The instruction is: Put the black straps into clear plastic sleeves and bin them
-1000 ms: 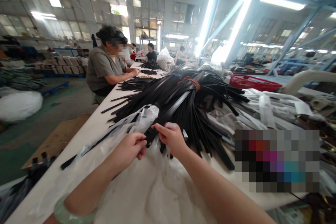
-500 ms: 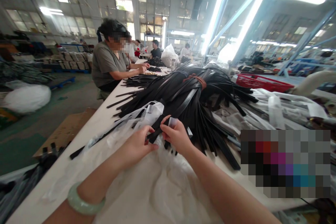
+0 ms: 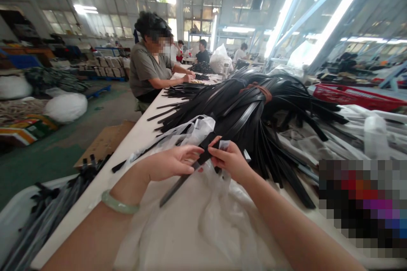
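My left hand (image 3: pixel 171 163) and my right hand (image 3: pixel 230 161) meet over a long white table (image 3: pixel 140 135). Both pinch one black strap (image 3: pixel 181 180) that slants down to the left, part of it inside a thin clear plastic sleeve (image 3: pixel 203 129). My right fingers also hold a bit of clear plastic. A green bangle (image 3: pixel 119 205) circles my left wrist. Just beyond my hands lies a big heap of black straps (image 3: pixel 241 110) tied with a brown band.
A seated person (image 3: pixel 148 70) works further along the table's left side, others sit behind. White plastic sheeting (image 3: pixel 203 228) covers the table in front of me. A red crate (image 3: pixel 356 97) stands at the right, a bin of dark straps (image 3: pixel 47 216) at the lower left.
The black strap has slid further out toward the lower left between my hands. My hands stay together, and the view has shifted so the scene sits more to the right.
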{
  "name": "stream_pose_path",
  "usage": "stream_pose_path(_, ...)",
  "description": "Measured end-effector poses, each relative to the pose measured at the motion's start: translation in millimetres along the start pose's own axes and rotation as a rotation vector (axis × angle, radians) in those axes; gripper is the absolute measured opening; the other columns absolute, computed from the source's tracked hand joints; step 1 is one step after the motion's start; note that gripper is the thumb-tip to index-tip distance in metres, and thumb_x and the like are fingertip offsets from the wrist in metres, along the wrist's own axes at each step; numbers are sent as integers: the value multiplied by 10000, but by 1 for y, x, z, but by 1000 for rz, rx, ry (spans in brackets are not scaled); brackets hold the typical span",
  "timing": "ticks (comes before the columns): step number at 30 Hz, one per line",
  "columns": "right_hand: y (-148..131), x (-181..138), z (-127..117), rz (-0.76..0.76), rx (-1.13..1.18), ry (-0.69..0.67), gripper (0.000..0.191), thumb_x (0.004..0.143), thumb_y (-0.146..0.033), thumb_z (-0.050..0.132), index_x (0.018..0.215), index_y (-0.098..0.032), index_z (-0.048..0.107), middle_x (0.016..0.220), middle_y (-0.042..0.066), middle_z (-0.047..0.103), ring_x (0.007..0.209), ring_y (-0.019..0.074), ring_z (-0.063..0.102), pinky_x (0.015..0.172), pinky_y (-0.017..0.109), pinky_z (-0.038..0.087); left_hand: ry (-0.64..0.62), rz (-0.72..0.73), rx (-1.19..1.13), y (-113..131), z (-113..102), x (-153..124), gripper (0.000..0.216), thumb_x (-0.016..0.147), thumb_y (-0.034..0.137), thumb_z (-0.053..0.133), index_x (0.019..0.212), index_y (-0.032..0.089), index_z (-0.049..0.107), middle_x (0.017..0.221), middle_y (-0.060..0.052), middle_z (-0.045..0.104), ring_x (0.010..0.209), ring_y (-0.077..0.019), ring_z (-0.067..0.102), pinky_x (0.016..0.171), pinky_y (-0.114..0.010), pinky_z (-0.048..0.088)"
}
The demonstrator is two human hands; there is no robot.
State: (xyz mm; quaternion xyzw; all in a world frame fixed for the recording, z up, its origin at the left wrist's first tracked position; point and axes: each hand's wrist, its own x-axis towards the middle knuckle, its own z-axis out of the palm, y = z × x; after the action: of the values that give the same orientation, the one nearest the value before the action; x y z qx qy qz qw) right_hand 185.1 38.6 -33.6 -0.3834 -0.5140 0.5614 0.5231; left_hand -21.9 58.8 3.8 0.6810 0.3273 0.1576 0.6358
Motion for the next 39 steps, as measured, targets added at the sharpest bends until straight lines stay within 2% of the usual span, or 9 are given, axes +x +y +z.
stream_pose_path(6,3,3,-3,-1,82,91,315,713,-421,747,810,-178,572,486,-51,480,396,73,347,384,200,169,-277,-327,-49,-10,-13,0,347,761,504,682,808,162,640,755,-67,713,685,-196,687,633,-295,524)
stream_pose_path(10,3,7,-8,-55,112,165,321,725,-441,738,773,-188,546,477,-59,464,373,67,335,365,199,148,-114,-286,-200,-17,-4,10,387,735,506,712,677,138,608,582,-21,639,491,-124,596,534,-250,488)
stream_pose_path(19,3,-3,6,-107,-136,-9,342,743,-488,712,703,-176,577,450,-48,470,398,81,385,392,216,250,24,-264,-399,-14,25,20,255,708,353,728,701,107,663,670,-108,715,638,-211,690,654,-323,527)
stream_pose_path(21,0,0,0,-60,-94,90,371,748,-522,689,704,-159,622,413,-58,416,365,70,325,370,215,197,17,-303,-399,-12,27,19,254,738,348,708,721,96,675,707,-124,729,651,-215,698,686,-336,533)
stream_pose_path(24,-5,8,-13,-79,35,414,382,708,-524,712,700,-147,650,377,-85,335,332,49,234,354,217,115,-38,-353,-369,-9,29,18,278,801,344,655,761,72,695,794,-160,742,674,-220,710,703,-334,533)
stream_pose_path(26,-5,8,-14,-102,59,489,362,667,-491,754,680,-144,654,396,-84,344,343,43,236,360,216,108,-62,-353,-391,-8,30,18,295,833,345,623,793,64,703,822,-176,744,702,-234,718,706,-336,535)
stream_pose_path(32,3,1,6,65,1,85,375,676,-477,754,737,-110,704,438,-59,404,386,50,274,383,223,118,83,-298,-455,-9,30,21,252,848,302,609,798,73,701,783,-167,741,702,-246,722,668,-336,549)
stream_pose_path(37,-4,8,-9,-70,164,354,338,674,-451,751,783,-142,672,413,-103,329,361,43,198,372,222,102,36,-342,-401,-4,29,19,314,889,262,530,749,39,700,797,-210,737,686,-247,726,680,-325,563)
stream_pose_path(39,-5,6,-9,-45,136,313,320,656,-439,761,713,-143,652,405,-99,336,362,42,207,376,224,101,56,-340,-412,-1,30,19,299,888,251,531,763,41,703,808,-207,740,693,-250,727,666,-319,570)
